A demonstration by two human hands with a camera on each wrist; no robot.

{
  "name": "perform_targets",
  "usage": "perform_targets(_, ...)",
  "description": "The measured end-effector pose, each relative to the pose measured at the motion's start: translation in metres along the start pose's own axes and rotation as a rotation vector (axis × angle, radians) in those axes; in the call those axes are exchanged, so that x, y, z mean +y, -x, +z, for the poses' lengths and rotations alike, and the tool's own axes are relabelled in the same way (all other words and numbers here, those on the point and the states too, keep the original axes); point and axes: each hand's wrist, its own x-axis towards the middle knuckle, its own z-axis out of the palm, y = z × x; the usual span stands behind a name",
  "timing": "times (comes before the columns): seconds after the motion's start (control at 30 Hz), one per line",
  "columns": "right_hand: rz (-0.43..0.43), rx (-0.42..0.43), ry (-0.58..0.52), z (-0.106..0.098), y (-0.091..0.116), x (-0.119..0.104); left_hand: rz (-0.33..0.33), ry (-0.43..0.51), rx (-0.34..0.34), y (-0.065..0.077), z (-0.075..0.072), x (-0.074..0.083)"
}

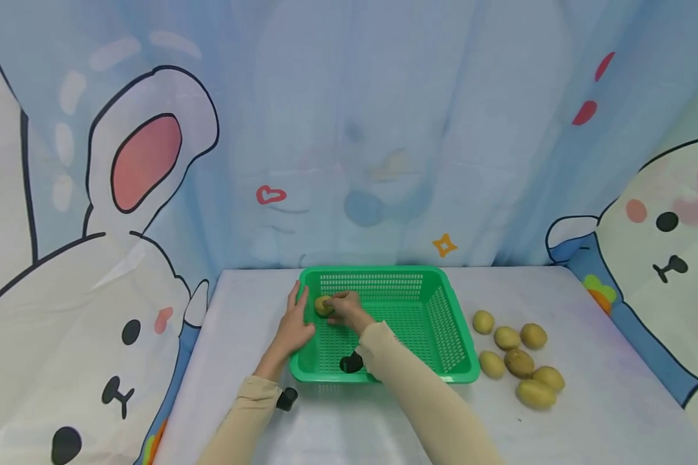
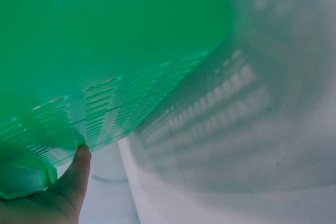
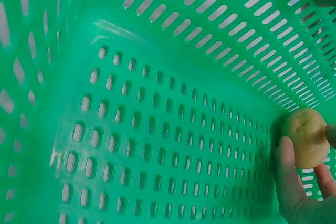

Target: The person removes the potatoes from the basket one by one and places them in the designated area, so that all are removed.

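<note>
A green plastic basket (image 1: 384,376) with slotted walls stands on the table. My left hand (image 1: 293,326) holds its left side at the rim. In the left wrist view one straight finger (image 2: 79,169) lies by the outer wall, and the rest of that hand is mostly out of frame. Inside the basket, my right hand (image 1: 349,310) grips a yellow-brown potato (image 3: 305,137) near the left wall. The right wrist view shows fingers on both sides of the potato, low over the slotted floor.
Several loose potatoes (image 1: 519,363) lie in a group on the white-covered table (image 1: 593,407), right of the basket. A blue curtain (image 1: 384,129) with cartoon animals hangs behind and at the sides. Small black devices (image 1: 287,399) are worn at the wrists.
</note>
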Motion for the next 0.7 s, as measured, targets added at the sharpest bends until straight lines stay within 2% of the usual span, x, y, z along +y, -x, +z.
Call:
perform_targets(0.1, -0.003, 0.052, -0.03, -0.0004, -0.001, 0.003, -0.004, -0.001, -0.002, -0.0008, 0.0019, 0.0005)
perform_targets(0.2, -0.009, 0.067, -0.068, -0.0006, -0.0026, 0.0051, -0.009, 0.003, -0.002, -0.0011, 0.0018, 0.0013)
perform_targets(0.57, 0.016, 0.06, -0.065, -0.0036, -0.0064, 0.0058, 0.004, -0.01, 0.0, -0.0006, 0.0016, 0.0)
perform_targets(0.7, -0.009, 0.038, -0.067, -0.007, -0.0068, 0.0037, 0.003, -0.015, 0.0, -0.0003, 0.0, -0.0001)
